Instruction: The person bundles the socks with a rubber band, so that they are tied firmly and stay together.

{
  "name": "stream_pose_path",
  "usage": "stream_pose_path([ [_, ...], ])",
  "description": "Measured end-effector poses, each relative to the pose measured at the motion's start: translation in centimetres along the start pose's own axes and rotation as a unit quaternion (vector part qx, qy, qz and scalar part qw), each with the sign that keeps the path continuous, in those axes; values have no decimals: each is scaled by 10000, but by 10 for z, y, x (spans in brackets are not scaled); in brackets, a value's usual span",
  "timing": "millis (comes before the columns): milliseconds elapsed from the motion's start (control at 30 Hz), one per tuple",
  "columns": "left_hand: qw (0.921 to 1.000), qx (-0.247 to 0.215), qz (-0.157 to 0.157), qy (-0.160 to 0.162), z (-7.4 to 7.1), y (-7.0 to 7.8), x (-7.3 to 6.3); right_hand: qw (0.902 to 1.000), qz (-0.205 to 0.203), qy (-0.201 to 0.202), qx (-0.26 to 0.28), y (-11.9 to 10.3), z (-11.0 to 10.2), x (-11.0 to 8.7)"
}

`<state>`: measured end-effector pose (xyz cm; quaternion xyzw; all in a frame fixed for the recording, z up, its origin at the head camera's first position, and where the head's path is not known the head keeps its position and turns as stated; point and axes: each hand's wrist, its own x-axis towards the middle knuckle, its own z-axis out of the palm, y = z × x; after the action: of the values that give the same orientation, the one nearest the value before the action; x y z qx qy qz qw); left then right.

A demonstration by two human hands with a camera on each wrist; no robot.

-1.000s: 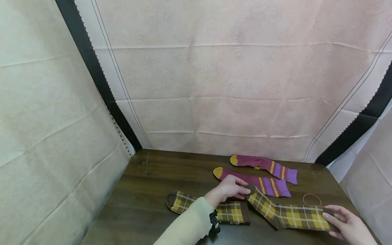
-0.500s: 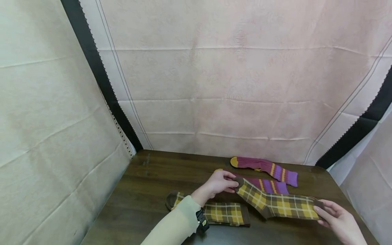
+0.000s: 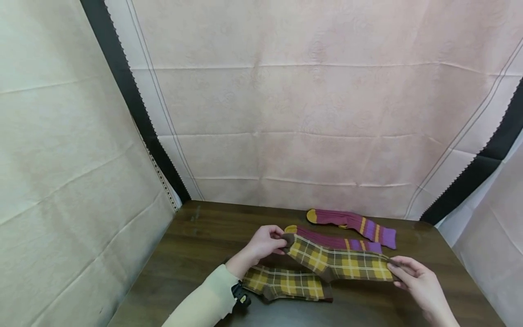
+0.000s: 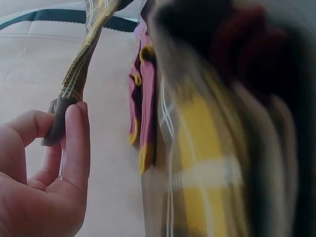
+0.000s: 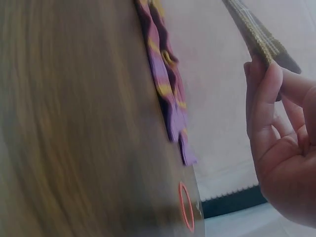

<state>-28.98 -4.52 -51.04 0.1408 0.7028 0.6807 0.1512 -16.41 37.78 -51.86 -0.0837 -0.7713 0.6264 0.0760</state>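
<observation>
A yellow and brown plaid sock is stretched sideways between both hands above the table. My left hand pinches its dark toe, and my right hand pinches the dark cuff at the other end. In the left wrist view, thumb and fingers of the left hand close on the toe. The right wrist view has the right hand gripping the cuff edge. A matching plaid sock lies flat below, its toe end hidden behind the left wrist.
Two purple and maroon striped socks lie behind: the rear sock and the nearer sock, partly covered by the held one. An orange-pink ring rests near the edge of the brown wooden table. Pale cloth hangs beyond.
Both hands have carried the plaid sock leftward, from the table's right side to over the matching sock's right end. The purple and maroon socks have stayed put.
</observation>
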Motion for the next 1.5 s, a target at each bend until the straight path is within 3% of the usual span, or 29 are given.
stream_pose_path([
  [267,9999,18,61,133,-32,-8,-17,9995,-79,-141,276,-5,34,3],
  [533,9995,16,-52,301,-57,-15,-36,9989,157,-419,147,-6,59,5],
  [700,9991,51,-146,395,-70,-13,-47,9980,300,-559,-47,-10,71,5],
  [1167,9972,157,-347,651,-104,-16,-75,9917,303,-1244,65,-18,98,0],
  [1500,9971,89,-487,584,-119,-15,-89,9820,340,-1847,186,-20,109,-1],
])
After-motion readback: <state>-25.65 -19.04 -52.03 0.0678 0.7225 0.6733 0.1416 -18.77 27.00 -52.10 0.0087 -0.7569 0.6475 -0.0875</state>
